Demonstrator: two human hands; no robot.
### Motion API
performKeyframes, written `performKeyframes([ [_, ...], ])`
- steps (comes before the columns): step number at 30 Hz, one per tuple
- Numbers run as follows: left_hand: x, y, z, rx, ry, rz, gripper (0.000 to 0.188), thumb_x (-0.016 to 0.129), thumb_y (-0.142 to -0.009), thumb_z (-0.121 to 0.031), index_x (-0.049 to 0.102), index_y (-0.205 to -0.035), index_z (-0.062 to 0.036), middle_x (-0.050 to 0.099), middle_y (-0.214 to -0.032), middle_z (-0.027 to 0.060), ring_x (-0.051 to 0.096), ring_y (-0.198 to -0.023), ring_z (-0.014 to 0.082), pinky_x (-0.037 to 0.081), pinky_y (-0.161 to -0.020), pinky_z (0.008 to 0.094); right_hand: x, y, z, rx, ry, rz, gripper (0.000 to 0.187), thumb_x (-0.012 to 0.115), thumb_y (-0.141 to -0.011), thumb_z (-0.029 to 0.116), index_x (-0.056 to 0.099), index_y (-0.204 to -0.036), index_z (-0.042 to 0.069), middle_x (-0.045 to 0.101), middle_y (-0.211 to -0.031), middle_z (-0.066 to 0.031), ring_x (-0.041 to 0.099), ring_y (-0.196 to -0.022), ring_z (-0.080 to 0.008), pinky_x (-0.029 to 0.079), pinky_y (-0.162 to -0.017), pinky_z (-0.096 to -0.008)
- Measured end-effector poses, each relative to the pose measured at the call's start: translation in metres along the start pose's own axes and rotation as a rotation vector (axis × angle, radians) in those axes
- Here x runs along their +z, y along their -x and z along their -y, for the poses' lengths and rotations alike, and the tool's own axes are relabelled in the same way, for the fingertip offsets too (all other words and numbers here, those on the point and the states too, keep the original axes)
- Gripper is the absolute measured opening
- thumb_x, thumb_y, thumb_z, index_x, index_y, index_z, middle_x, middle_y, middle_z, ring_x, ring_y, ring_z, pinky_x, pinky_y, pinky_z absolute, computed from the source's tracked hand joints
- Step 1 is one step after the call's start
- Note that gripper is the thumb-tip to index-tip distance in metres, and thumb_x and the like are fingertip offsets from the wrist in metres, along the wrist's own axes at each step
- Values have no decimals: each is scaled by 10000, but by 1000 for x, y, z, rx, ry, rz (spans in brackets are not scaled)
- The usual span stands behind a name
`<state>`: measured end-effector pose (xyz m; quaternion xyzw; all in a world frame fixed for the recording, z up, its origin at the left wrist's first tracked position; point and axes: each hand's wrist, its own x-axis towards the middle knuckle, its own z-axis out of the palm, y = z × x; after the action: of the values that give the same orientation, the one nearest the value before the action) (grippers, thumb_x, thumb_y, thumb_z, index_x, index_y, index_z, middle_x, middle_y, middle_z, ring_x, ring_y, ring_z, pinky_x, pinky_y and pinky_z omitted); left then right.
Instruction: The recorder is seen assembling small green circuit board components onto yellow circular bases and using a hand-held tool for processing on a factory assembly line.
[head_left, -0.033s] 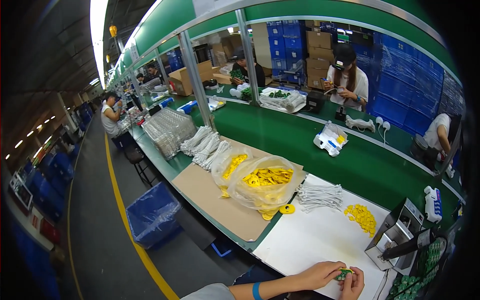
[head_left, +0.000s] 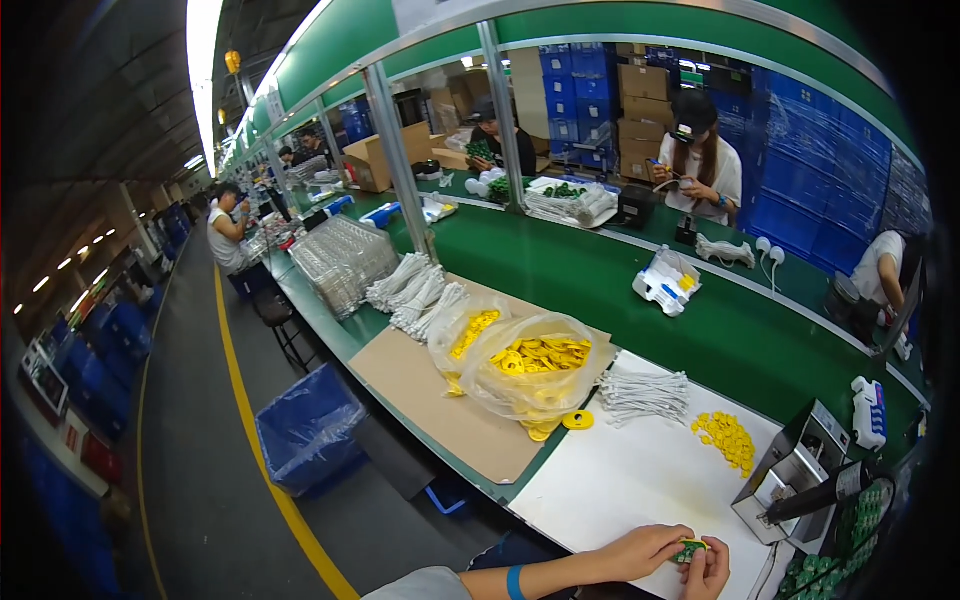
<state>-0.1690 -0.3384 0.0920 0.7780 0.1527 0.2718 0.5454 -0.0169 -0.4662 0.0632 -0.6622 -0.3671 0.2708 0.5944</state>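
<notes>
The grip of the left hand (head_left: 648,550) and right hand (head_left: 710,574) pinched a yellow-edged green board (head_left: 688,552), lower right; uneven pressure could have made it slip.

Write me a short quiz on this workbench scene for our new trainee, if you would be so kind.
1. True or false: the blue wristband is on the person's left forearm.
2. What does the large open plastic bag hold?
A) white cables
B) yellow parts
C) green boards
3. Fill in the colour: the small piece held by the white sheet's near edge shows green and ____.

Key: 1. True. 2. B. 3. Yellow.
</notes>
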Motion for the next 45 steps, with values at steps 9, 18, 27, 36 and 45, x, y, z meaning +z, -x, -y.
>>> performKeyframes([
  [9,4,15,-26,10,93,13,224,616,-985,-109,583,-1181,-5,632,-762,136,602,-658,267,483,-637,372,-14,23,10,41,-10,-2,301,602,-1050,210,592,-1269,2,668,-947,-61,596,-754,-116,470,-635,-227],
  [18,10,17,-25,-36,53,-8,170,622,-961,-95,581,-1108,-19,570,-691,101,561,-614,230,445,-592,359,-18,27,18,66,-6,67,312,610,-1049,219,592,-1267,-3,677,-970,-66,610,-773,-120,476,-638,-232],
  [27,13,19,-24,-4,95,-19,154,608,-982,-124,590,-1088,-14,640,-754,115,589,-643,238,464,-616,355,-25,27,7,7,-32,29,319,613,-1048,224,589,-1272,-2,675,-1014,-90,626,-798,-138,495,-649,-237],
  [36,-1,19,-16,1,75,26,220,631,-955,-104,616,-1154,-13,672,-805,127,625,-680,248,504,-665,356,-13,20,-2,28,4,43,315,608,-1049,230,608,-1263,-1,695,-1029,-96,654,-824,-140,528,-655,-233],
  [45,0,5,-10,-23,3,119,411,709,-907,-164,587,-1270,-14,664,-1053,141,647,-832,255,527,-775,362,-17,8,-14,28,-44,43,298,600,-1049,193,606,-1253,-24,687,-961,-72,623,-726,-103,486,-610,-220],
])
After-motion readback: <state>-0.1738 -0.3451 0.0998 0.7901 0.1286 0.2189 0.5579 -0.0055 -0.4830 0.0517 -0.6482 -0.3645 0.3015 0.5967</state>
